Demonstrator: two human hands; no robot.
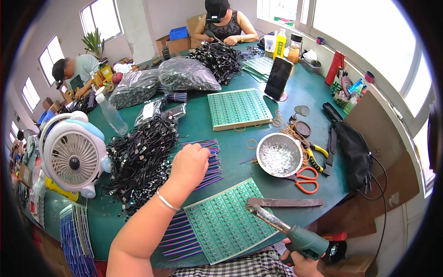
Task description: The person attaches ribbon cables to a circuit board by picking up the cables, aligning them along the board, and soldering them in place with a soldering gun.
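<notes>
My left hand [190,162], with a bracelet at the wrist, reaches over thin coloured wires [213,173] lying in rows on the table. Its fingers are curled closed, and what they pinch is hidden. My right hand [302,264] grips a green soldering gun [308,241] at the lower right. The gun's metal tip points left, over the edge of a green circuit board panel [230,221] and beside a flat brown strip [295,202]. More coloured wires [177,237] stick out along the panel's left side.
Black cables [145,152] lie heaped left, behind a white fan [74,159]. A metal bowl [279,155], orange scissors [307,180] and yellow-black pliers [316,157] sit right. Beyond are stacked panels [240,107], a propped phone [278,78] and a plastic bottle [111,114]. Two people work farther off.
</notes>
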